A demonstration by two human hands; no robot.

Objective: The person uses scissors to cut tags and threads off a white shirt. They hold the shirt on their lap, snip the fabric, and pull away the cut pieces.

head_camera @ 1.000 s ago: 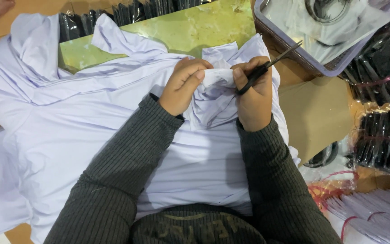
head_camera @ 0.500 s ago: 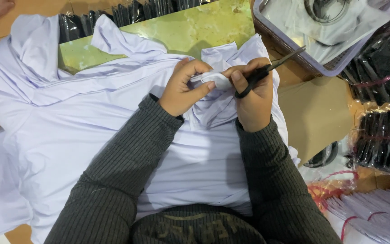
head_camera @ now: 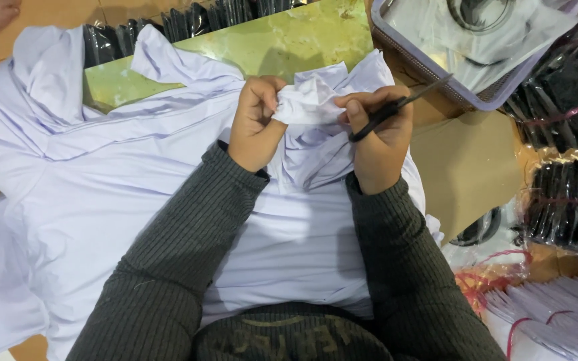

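both hands (head_camera: 255,124) (head_camera: 379,134) lifted slightly; fingers clamped on white cloth (head_camera: 306,103), scissors (head_camera: 396,107); basket (head_camera: 436,73) beside.

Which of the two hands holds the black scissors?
The right hand holds the scissors, blades pointing up-right toward the basket. The left hand has no tool; it only pinches the bunched white cloth.

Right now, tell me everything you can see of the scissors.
The scissors are small, with black handles and thin metal blades that look shut. They lie slanted in the right hand, handles in the palm, blades pointing up and right toward the grey plastic basket, their tip over its rim. The blades are clear of the white cloth, which both hands pinch; the left hand does not touch the scissors.
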